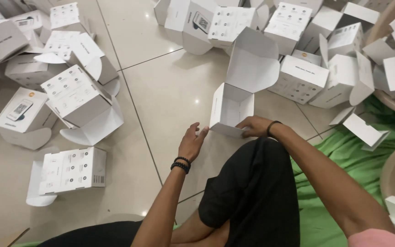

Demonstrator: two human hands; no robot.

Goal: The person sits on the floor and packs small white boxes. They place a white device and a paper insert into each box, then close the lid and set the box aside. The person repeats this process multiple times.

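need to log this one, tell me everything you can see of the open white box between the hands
The open white box looks like thin folded cardboard, plain inside. It lies on the tiled floor, its opening facing the camera and its curved lid flap raised behind. The right hand grips its lower right corner; the left hand touches its lower left edge.

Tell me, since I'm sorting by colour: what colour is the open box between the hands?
White, seen in the head view: the open white cardboard box.
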